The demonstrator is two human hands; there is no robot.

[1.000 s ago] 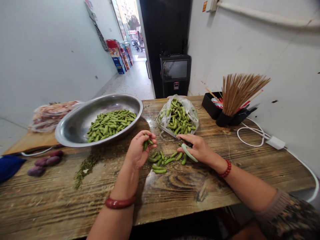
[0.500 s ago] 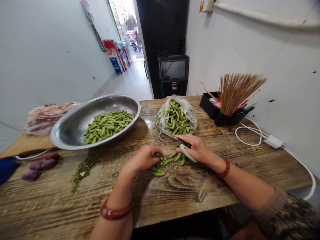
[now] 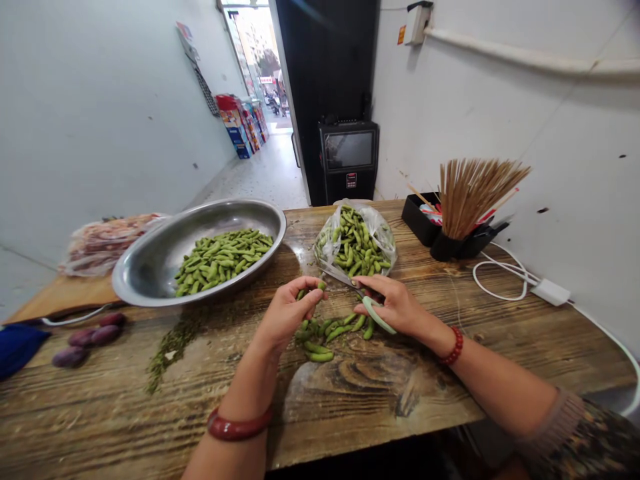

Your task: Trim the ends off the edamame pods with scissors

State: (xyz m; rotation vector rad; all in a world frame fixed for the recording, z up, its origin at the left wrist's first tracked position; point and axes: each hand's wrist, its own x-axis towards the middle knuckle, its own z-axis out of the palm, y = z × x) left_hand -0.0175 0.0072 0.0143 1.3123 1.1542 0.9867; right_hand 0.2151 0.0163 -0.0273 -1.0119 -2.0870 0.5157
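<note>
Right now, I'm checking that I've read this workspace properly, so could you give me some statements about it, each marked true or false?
1. The right hand holds scissors with pale green handles. True.
2. The left hand is empty. False: it holds at least one green pod.
3. A heap of pods lies in the metal basin. True.
4. In the picture, the open bag of pods is left of the basin. False: it is to the right.
5. A red beaded bracelet is on the right wrist. True.
6. The bundle of sticks lies flat. False: it stands on end in a black holder.
</note>
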